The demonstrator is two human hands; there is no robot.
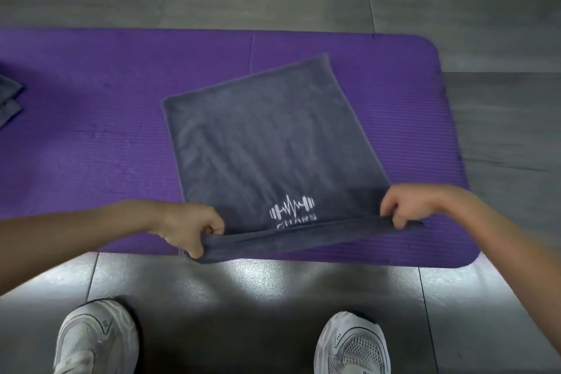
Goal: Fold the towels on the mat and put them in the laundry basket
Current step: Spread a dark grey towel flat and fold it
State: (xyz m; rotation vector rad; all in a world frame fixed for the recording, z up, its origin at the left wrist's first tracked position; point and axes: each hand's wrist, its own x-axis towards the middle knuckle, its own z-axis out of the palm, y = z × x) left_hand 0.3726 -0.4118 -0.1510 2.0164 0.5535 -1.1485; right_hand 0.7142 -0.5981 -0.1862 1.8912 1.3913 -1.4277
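A grey towel (261, 143) with a white dumbbell logo lies spread on the purple mat (91, 146), slightly turned. Its near edge is lifted and rolled over into a narrow band. My left hand (191, 229) grips the near left corner of that band at the mat's front edge. My right hand (403, 206) pinches the near right corner. The laundry basket is out of view.
More grey towel corners (9, 100) stick in at the mat's far left edge. My two white sneakers (97, 340) stand on the glossy dark floor tiles (258, 297) just in front of the mat. Grey tiles surround the mat.
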